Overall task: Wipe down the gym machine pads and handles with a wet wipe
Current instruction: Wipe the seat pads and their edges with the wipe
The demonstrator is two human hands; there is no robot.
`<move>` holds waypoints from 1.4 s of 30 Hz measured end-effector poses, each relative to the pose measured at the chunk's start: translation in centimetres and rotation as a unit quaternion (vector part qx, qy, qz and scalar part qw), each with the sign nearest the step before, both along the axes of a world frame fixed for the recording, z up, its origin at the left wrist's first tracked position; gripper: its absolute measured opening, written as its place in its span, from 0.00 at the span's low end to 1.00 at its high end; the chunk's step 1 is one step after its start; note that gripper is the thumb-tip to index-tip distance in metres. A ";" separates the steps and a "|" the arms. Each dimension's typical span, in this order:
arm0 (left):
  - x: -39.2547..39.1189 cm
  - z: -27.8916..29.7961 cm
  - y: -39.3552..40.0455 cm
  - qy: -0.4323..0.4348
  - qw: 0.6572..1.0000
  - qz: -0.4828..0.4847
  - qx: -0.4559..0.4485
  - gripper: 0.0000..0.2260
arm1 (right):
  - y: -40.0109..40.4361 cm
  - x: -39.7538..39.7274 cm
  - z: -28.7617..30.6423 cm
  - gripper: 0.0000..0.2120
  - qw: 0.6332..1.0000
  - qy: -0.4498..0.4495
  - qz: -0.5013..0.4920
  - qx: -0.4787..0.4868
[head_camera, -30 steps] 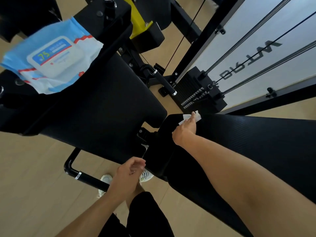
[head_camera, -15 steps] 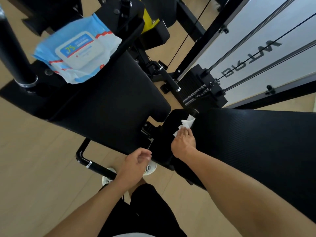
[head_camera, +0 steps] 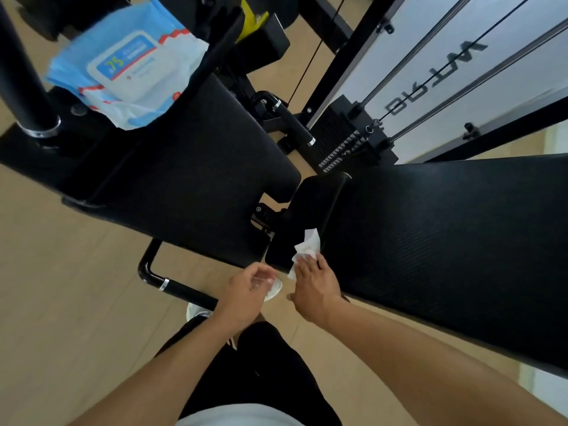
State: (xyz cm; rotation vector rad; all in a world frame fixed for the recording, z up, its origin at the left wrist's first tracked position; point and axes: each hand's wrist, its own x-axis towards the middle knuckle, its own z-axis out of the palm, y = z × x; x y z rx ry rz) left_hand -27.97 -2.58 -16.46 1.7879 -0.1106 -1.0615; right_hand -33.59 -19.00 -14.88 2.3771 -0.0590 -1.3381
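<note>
Right hand (head_camera: 316,284) is flat-ish on the near end of the back pad (head_camera: 445,241), fingers pressing a crumpled white wipe (head_camera: 305,250) against the pad's edge, right where it meets the gap next to the seat pad (head_camera: 184,186). Part of the wipe sticks out past the fingertips. Left hand (head_camera: 246,292) is just hanging beside it over the floor, fingers loosely curled, not holding anything as far as I can see, close to the right hand but not touching it. The blue-and-white wipe pack (head_camera: 129,66) sits up on the machine frame at the top left, well away from both hands. A black handle (head_camera: 181,290) runs under the left hand, and the weight stack (head_camera: 344,142) is past the pads.
</note>
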 end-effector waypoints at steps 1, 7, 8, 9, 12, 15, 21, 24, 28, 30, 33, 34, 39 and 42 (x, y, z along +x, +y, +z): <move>-0.2 -0.2 0.1 0.002 1.000 -0.005 0.001 0.07 | -0.2 0.2 0.1 0.36 1.000 -0.005 0.002 0.004; -0.8 -1.0 0.8 0.001 1.000 -0.028 0.012 0.06 | -3.1 2.8 -0.5 0.33 0.998 -0.030 -0.044 -0.025; -0.7 -1.3 1.1 0.002 0.999 -0.031 0.009 0.06 | -3.5 3.5 -0.9 0.33 0.997 -0.036 -0.047 -0.040; -0.5 -1.5 1.5 0.005 0.999 -0.037 0.009 0.06 | -3.6 4.2 -1.4 0.34 0.997 -0.035 -0.041 -0.050; 0.0 -2.6 2.4 0.020 0.999 -0.037 0.030 0.06 | -2.4 4.2 -2.4 0.34 1.000 -0.014 -0.010 -0.020; 0.2 -2.8 2.9 0.026 0.999 -0.010 0.023 0.08 | -1.0 2.4 -3.3 0.33 0.999 0.017 0.030 0.039; 0.1 -4.6 2.4 0.044 0.999 -0.010 0.004 0.11 | -2.8 5.1 -1.8 0.16 0.989 -0.032 -0.025 0.144; -0.1 -5.7 1.4 0.067 0.998 0.004 0.002 0.11 | -3.2 6.6 -1.8 0.09 0.972 -0.100 -0.118 0.176; 0.1 -7.0 0.2 0.071 0.997 0.018 0.004 0.08 | -4.0 7.0 -4.2 0.22 0.986 -0.077 -0.045 0.138; 0.4 -7.4 -0.2 0.059 0.998 0.022 0.011 0.08 | -4.9 7.1 -5.4 0.28 0.997 -0.019 0.012 0.077; 0.7 -8.1 -1.0 0.052 0.998 0.040 0.014 0.08 | -6.6 8.3 -6.1 0.32 1.000 0.003 0.008 0.026; 0.7 -8.4 -1.2 0.050 0.998 0.044 0.014 0.09 | -7.2 9.1 -6.4 0.32 1.000 0.002 -0.001 0.009; 0.5 -10.5 -2.3 0.059 0.995 0.078 0.001 0.11 | -9.4 12.8 -7.9 0.32 0.999 -0.025 0.008 -0.034; 0.5 -11.2 -2.6 0.068 0.991 0.112 0.004 0.11 | -7.8 12.8 -8.3 0.28 0.996 0.001 0.089 -0.002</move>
